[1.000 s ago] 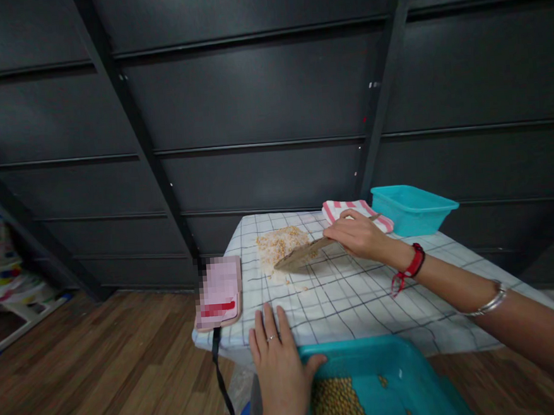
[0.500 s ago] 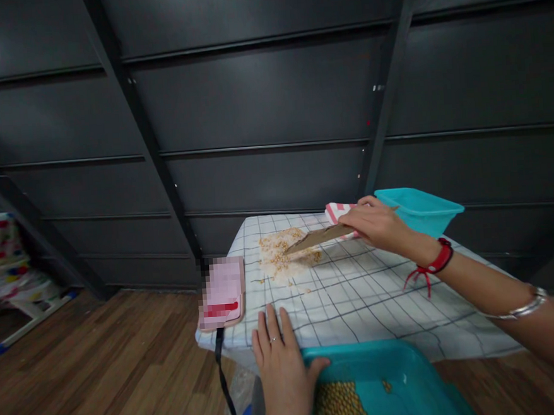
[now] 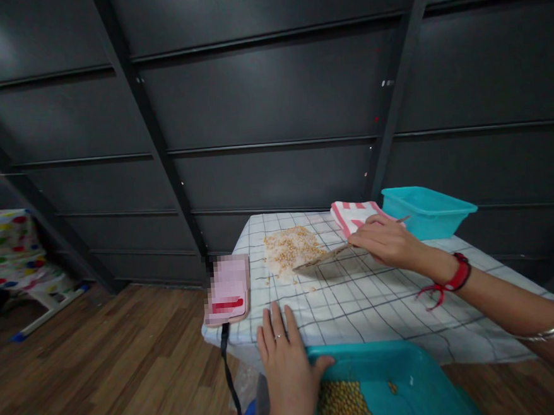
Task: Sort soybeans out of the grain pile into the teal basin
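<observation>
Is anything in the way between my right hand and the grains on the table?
Only the flat piece your right hand holds, slanting down to the grains. Nothing else visible stands between them; the striped cloth lies beyond the hand.

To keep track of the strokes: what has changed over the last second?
The right hand has moved right, with the flat brown strip in its grip; the strip's tip now sits farther right along the near side of the grain pile. Nothing was taken up or let go. Unchanged: the left hand at the near tub, the striped cloth, the far tub.
</observation>
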A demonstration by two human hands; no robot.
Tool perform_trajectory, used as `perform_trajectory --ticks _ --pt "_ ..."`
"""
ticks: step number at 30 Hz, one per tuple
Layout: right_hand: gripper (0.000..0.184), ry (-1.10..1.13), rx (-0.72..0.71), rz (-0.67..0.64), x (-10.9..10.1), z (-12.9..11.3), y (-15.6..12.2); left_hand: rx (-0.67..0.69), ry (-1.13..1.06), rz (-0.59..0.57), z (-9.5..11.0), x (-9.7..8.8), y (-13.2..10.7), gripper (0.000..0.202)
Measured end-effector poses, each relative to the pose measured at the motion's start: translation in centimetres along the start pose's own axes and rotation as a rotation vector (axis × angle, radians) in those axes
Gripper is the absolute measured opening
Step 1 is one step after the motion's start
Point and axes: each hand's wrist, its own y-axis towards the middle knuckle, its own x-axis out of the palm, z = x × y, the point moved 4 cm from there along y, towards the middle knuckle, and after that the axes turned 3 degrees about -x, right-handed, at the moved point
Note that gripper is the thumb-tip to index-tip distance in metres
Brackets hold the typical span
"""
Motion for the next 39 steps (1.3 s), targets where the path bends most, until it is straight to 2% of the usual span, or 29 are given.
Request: perform_trajectory --ticks 4,8,13,16,21,25,28,32,36,39 --pt "0.021 -0.018 0.037 0.009 -0.1 0.3 2.8 -0.021 -0.008 -0.012 0.2 -0.3 0.1 0.09" --pt "0.024 -0.094 -0.033 0.063 1.1 -1.1 6.6 -0.059 -0.038 -0.028 0.2 -0.3 0.2 0.091" --pt "0.025 -0.143 -0.106 0.024 2.8 -2.6 9.8 -0.057 -0.055 -0.023 0.1 -0.2 0.1 0.091" --pt "0.023 -0.116 -0.145 0.008 2.8 -3.0 9.6 -0.052 -0.07 -0.008 0.0 -0.1 0.1 0.09" --pt "0.018 -0.014 -0.246 0.019 1.8 -2.9 7.5 -0.051 -0.084 0.004 -0.2 0.0 0.1 0.089" --pt "0.021 0.021 -0.239 0.052 0.3 -1.9 5.8 -0.06 -0.093 0.008 -0.4 0.1 0.0 0.091" --pt "0.021 0.019 -0.17 0.072 -0.4 -1.1 5.1 -0.068 -0.103 0.012 -0.4 0.1 0.0 0.091" --pt "0.021 -0.027 -0.09 0.102 0.3 -1.3 5.4 -0.058 -0.109 0.013 -0.3 0.1 -0.1 0.092" --pt "0.02 -0.047 -0.105 0.072 1.5 -2.4 5.8 -0.04 -0.106 0.027 -0.2 0.1 0.0 0.092" --pt "0.021 -0.032 -0.12 0.071 1.1 -3.0 5.2 -0.04 -0.111 0.031 -0.1 0.1 0.0 0.093"
